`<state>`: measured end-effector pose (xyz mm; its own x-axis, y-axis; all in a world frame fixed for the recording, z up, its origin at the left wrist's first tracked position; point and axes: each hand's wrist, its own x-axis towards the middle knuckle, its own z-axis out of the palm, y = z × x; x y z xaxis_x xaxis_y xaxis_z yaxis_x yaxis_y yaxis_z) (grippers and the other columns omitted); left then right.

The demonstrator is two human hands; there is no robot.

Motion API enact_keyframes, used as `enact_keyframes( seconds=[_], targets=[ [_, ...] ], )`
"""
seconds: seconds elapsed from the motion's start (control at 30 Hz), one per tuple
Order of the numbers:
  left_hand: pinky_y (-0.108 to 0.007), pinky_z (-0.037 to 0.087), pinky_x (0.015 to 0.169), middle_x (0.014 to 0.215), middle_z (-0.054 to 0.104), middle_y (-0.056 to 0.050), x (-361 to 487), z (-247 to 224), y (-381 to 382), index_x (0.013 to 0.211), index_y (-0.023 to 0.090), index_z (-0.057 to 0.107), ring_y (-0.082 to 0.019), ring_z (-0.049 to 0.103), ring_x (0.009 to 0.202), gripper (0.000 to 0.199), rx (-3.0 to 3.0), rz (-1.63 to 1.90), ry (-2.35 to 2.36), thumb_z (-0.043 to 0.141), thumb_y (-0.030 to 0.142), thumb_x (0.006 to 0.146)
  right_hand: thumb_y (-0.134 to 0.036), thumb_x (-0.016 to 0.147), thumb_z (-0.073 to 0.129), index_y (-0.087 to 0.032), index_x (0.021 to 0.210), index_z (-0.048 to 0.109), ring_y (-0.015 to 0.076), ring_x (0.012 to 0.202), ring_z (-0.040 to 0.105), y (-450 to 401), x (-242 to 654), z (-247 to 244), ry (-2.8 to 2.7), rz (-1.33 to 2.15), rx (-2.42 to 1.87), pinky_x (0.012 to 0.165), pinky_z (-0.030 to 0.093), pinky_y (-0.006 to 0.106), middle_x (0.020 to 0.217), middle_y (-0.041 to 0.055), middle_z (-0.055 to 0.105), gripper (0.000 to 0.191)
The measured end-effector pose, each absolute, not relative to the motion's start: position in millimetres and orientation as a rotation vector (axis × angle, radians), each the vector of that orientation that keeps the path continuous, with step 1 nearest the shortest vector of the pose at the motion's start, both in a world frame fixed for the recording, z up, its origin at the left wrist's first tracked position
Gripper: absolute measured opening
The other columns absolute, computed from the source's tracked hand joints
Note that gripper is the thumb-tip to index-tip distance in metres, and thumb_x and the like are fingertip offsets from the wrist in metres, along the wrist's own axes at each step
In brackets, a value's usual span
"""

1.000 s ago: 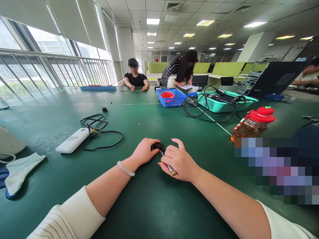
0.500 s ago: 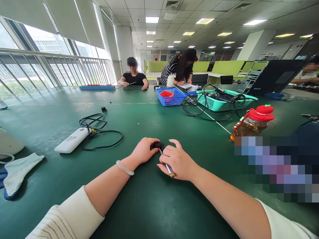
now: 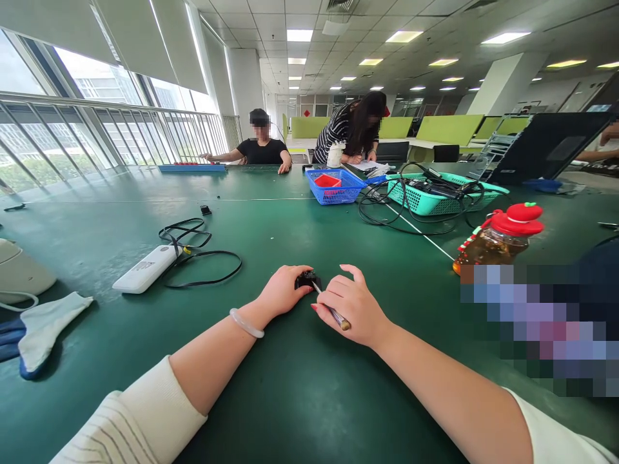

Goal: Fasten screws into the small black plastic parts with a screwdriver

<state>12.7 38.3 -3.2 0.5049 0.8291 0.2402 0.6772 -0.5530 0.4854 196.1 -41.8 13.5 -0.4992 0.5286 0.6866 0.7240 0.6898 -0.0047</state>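
My left hand [image 3: 283, 291] is closed around the left end of a small black block-shaped part [image 3: 306, 279], pinning it against the green tabletop. The part's exact kind is too small to make out, and my fingers cover some of it. In my right hand [image 3: 354, 304] sits a slim screwdriver [image 3: 340, 318], its brownish handle end pointing back towards me. Its thin metal tip reaches the near right side of the black part. The thumb and fingers pinch the tool, while the index finger curls up free of it.
A white power bank [image 3: 147, 269] with a black cable lies to the left, near a glove [image 3: 53, 332]. Farther off are a blue basket [image 3: 333, 193], a green basket [image 3: 425, 205] with cables, and a red-lidded bottle [image 3: 498, 241]. Two people are across the table.
The view has shifted slightly. Both hands keep their grip, and the screwdriver stays at the black part. Across the table, the seated person's arm has stretched out towards the blue tray.
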Motion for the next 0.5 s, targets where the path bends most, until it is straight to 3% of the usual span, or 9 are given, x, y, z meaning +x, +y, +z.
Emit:
enact_keyframes(
  seconds=[0.5],
  targets=[
    [-0.039,0.05,0.091,0.107,0.071,-0.004,13.6,-0.9,36.1,0.113,0.023,0.063,-0.025,0.062,0.102,0.033,2.39,0.673,1.246,0.065,0.021,0.08,-0.028,0.094,0.054,-0.022,0.069,0.061,0.0128,0.068,0.054,-40.7,197.7,12.7,-2.158,-0.412,-0.928,0.106,0.03,0.042,0.063,-0.0031,0.058,0.026]
  ],
)
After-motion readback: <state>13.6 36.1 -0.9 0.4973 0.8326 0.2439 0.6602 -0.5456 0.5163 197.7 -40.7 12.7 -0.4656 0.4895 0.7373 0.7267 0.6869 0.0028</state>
